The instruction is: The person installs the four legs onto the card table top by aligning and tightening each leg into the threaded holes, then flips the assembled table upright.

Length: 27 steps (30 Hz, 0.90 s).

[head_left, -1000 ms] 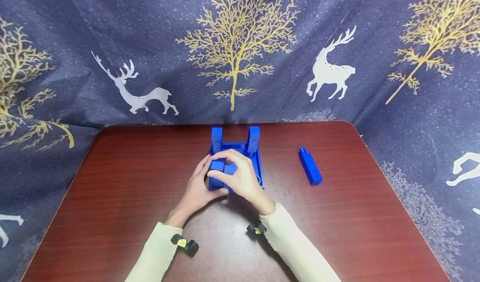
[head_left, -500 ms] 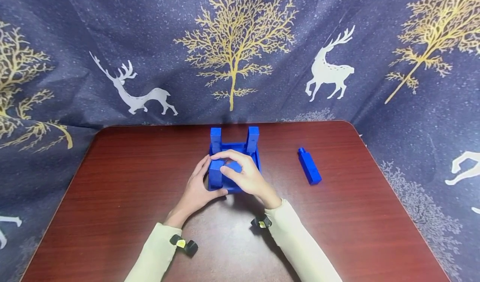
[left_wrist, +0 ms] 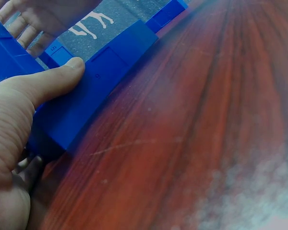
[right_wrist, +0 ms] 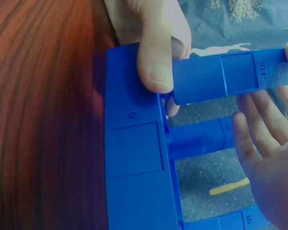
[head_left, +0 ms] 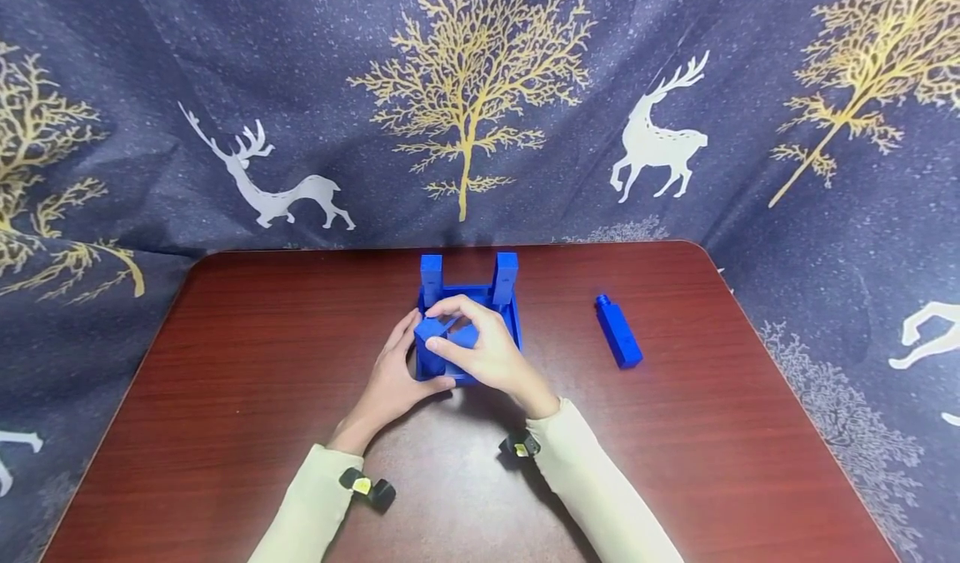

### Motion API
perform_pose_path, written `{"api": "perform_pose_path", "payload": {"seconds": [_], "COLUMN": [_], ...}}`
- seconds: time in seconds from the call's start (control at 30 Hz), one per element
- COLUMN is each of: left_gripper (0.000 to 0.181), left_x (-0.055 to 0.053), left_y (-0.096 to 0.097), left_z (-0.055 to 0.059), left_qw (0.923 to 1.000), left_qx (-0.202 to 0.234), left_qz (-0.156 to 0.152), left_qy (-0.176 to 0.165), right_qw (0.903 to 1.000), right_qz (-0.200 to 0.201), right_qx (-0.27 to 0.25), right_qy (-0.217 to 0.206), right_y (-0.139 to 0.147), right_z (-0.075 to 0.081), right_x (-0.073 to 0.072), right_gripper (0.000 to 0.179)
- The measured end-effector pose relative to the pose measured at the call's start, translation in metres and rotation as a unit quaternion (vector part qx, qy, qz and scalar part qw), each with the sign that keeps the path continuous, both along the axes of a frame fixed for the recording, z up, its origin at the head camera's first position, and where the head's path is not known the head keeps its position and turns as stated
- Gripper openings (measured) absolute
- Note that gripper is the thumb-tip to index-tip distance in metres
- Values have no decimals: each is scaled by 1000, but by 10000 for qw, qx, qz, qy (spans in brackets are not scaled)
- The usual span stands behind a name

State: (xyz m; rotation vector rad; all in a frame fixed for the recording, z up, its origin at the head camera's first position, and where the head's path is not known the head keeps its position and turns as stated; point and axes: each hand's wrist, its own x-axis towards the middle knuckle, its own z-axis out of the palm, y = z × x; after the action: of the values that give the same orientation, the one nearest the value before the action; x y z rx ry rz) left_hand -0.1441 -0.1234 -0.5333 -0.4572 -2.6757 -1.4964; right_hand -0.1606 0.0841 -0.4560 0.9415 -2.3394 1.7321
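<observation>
A blue square frame-like base (head_left: 468,289) with raised edges lies on the table, with two upright blue legs (head_left: 431,276) at its back corners. At its front left corner stands a third blue leg (right_wrist: 206,76), marked 116 in the right wrist view. My left hand (head_left: 393,384) grips that corner of the base, its thumb (left_wrist: 62,79) along the front side wall. Between thumb and fingers, my right hand (head_left: 491,351) pinches the third leg near its top. The leg's lower end meets the base beside my left thumb. A fourth leg (head_left: 619,334) lies loose to the right.
The loose leg has a narrow threaded-looking end pointing away. Reddish-brown wooden table (head_left: 262,338) spreads around the base. A dark blue cloth (head_left: 300,88) with deer and trees hangs behind the table's far edge.
My right hand shifted back to the right, its fingers loosening, then came in again on the leg. The leg's top has turned. My left hand stays on the base.
</observation>
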Motion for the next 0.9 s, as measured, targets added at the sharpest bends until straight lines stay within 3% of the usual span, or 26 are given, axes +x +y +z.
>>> {"api": "perform_pose_path", "payload": {"seconds": [0.33,0.57,0.73,0.9], "left_gripper": [126,126,127,126], "left_x": [1,2,2,1], "left_y": [1,1,1,1], "left_z": [2,4,3,3], "left_qw": [10000,10000,10000,10000], "left_qx": [-31,-14,-45,-34], "left_qz": [30,32,44,43], "left_qy": [39,-17,-10,-27], "right_qw": [9983,9977,9987,9998], "right_qz": [-559,-656,-488,79], "right_qx": [57,15,39,-144], "right_qy": [154,145,152,-61], "right_y": [-6,-7,-7,-5], "right_z": [-3,-5,-5,-6], "right_x": [1,2,2,1], "right_gripper": [36,36,37,36]}}
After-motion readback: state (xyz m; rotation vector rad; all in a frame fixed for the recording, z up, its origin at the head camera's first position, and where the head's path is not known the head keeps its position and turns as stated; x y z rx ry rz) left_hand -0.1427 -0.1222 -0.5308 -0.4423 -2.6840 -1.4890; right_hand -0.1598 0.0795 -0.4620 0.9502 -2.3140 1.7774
